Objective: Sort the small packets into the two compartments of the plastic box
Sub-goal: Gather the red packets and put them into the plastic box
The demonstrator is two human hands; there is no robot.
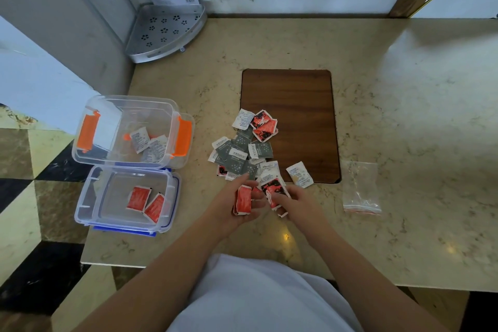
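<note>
A pile of small packets (242,151), grey, white and red-black, lies on the marble counter at the edge of a brown wooden panel. My left hand (237,205) holds a red packet (243,200) just below the pile. My right hand (293,201) grips a red-black packet (273,190) beside it. At the left stand two clear plastic boxes: the one with orange clips (83,129) holds a few white packets (140,139), and the one with blue clips (89,197) holds two red packets (145,202).
A clear zip bag (361,188) lies flat to the right of the wooden panel (291,97). A metal corner shelf (164,32) stands at the back left against the wall. The counter's left edge runs just past the boxes, over a checkered floor.
</note>
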